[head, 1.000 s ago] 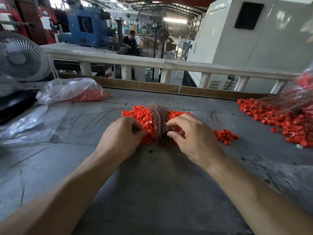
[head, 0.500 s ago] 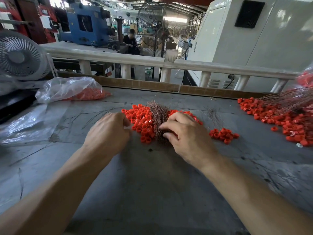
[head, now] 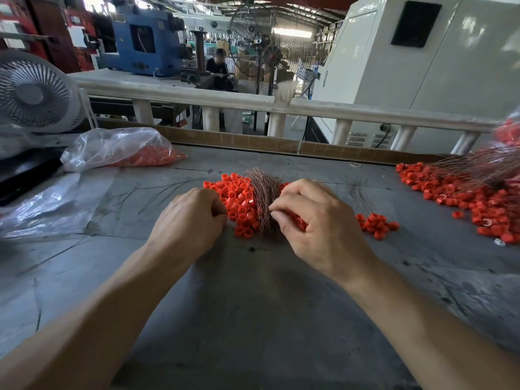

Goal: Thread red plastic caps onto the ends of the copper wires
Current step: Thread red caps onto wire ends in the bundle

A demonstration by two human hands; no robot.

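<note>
We see the bundle of copper wires (head: 264, 204) lying across the middle of the red caps (head: 239, 205) on the grey tabletop (head: 253, 305); half a second ago the left hand (head: 187, 220) sat a little back from the pile, and now it is against the caps' left edge, fingers curled, so we judge it is taking up a cap; whether it holds one we cannot tell, since the knuckles hide the fingertips; the right hand (head: 315, 223) stays at the bundle, thumb and forefinger pinched together at the strands, likely singling out one wire; that strand is too fine to make out; further right, a second heap of caps (head: 464, 198) with wires is cut off by the frame edge; a clear bag (head: 118, 149) lies far left.
</note>
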